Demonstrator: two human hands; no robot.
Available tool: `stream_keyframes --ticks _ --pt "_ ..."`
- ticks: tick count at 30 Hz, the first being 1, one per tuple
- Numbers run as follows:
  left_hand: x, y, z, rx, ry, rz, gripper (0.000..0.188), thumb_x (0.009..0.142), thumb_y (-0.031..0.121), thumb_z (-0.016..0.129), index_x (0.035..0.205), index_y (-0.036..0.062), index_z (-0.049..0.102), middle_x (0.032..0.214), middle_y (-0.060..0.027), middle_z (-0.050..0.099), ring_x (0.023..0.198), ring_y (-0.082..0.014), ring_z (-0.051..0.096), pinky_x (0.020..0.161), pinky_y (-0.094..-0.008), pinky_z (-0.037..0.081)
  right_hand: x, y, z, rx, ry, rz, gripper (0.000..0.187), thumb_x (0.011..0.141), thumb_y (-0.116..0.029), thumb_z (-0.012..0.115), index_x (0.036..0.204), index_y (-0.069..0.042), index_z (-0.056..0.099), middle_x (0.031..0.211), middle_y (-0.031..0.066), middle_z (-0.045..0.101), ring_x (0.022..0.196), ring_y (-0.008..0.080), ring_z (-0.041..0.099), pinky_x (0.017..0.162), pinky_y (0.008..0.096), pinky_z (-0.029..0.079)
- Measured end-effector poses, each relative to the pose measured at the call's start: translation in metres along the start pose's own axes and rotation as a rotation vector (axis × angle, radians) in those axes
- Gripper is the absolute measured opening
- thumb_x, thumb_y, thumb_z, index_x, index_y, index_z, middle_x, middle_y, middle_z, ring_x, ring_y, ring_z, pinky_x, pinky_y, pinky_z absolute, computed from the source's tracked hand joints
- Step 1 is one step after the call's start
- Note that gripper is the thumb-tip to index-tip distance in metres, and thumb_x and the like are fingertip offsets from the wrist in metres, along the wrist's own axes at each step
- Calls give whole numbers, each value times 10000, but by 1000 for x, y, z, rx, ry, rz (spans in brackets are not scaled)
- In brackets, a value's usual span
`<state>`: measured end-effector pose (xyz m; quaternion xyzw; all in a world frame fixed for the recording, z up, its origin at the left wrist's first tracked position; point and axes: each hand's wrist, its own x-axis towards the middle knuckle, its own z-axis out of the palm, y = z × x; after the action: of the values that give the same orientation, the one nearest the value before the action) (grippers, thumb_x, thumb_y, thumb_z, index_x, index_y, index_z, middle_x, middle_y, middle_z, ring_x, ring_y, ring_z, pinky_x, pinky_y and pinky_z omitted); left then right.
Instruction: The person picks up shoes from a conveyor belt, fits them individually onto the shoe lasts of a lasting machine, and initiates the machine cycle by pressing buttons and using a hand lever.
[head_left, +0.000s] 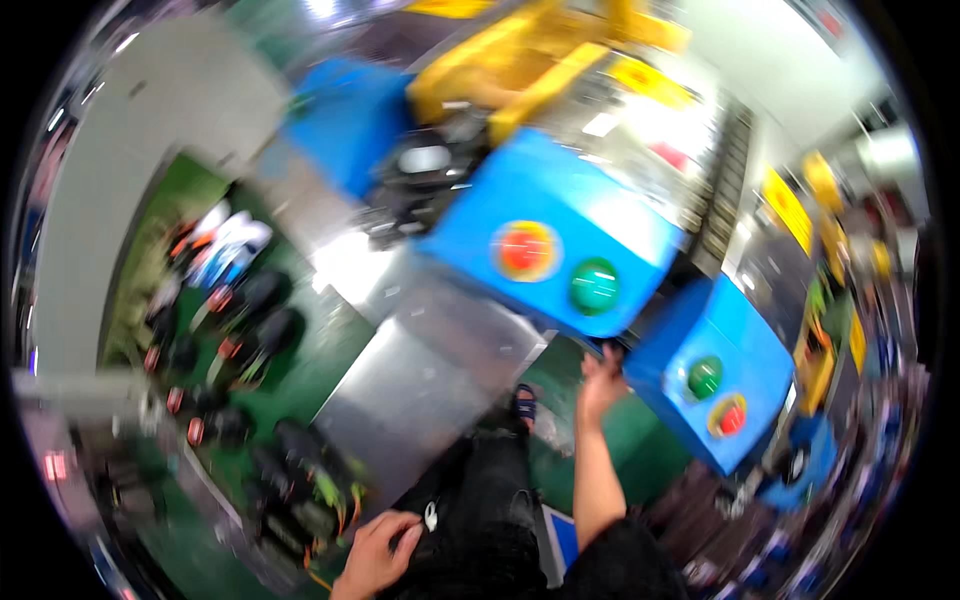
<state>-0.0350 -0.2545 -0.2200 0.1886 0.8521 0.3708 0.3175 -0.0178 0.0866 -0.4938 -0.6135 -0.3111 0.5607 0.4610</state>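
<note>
My right hand (600, 385) reaches forward to the gap between two blue control boxes. Its blurred fingertips are at a small dark part under the lower edge of the left blue control box (470, 235); whether they grip it I cannot make out. That box carries a red button (525, 251) on a yellow ring and a green button (595, 286). Just right of the hand, the second blue control box (655, 350) has a green and a red button too. My left hand (380, 550) is low beside my dark trousers, fingers curled, nothing visible in them. A small white thing (431, 516) shows near its fingertips.
A bare metal plate (420, 370) extends in front of my legs. Yellow machine parts (500, 70) rise behind the boxes. Several dark items with orange ends (240, 330) are on the green floor at left, beside a grey panel (130, 180). More machines line the right.
</note>
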Motion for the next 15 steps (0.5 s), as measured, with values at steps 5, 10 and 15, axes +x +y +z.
stream_keyframes --ticks 5,10,15 --pt "-22 -19 -40 54 480 14 224 808 82 725 990 10 616 988 -124 617 856 -247 610 760 -335 503 -183 0 -87 -242 -619 429 278 1005 -139 496 1250 -11 468 833 81 607 576 125 504 503 244 433" --pt "-108 -114 -106 336 1370 -460 535 758 84 746 1216 -13 486 1198 -187 526 1093 -352 527 924 -407 449 -275 -58 -50 -748 -1412 612 338 990 -179 559 1266 4 493 1021 127 663 792 157 641 653 280 545" --pt "-158 -226 -106 -126 1046 -863 853 696 180 781 1398 -35 345 1308 -243 501 1223 -393 497 1035 -420 397 -371 3 15 -1116 -1630 662 715 944 -453 591 1427 23 365 1325 172 522 1255 253 463 1035 395 404"
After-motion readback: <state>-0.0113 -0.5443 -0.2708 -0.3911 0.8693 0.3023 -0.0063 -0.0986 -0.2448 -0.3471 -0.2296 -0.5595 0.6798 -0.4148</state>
